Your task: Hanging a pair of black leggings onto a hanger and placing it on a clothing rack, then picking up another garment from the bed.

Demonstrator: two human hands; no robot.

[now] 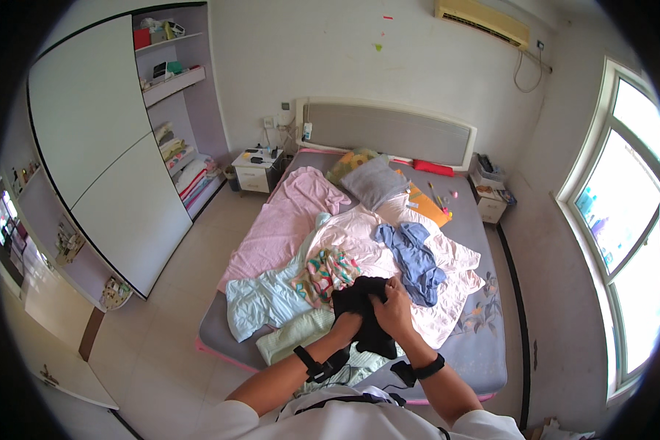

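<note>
A black cloth garment (371,324) hangs between my two hands, above the foot of the bed. My right hand (394,308) grips its upper right edge, fingers closed on the fabric. My left hand (349,324) reaches into or behind the black cloth, so its fingers are hidden. Under and beyond it lie a multicoloured patterned cloth (330,272), a crumpled blue garment (415,258), a pale pink sheet (357,231) and a light blue cloth (264,300). A pale green striped cloth (291,333) lies nearest me, partly covered by my forearm.
The grey mattress (473,352) also bears a pink blanket (291,209), a grey pillow (374,181), an orange item (426,203) and a red item (433,168). Nightstands (253,179) (490,206) flank the headboard (385,129). A wardrobe (99,137) is left, a window (627,220) right.
</note>
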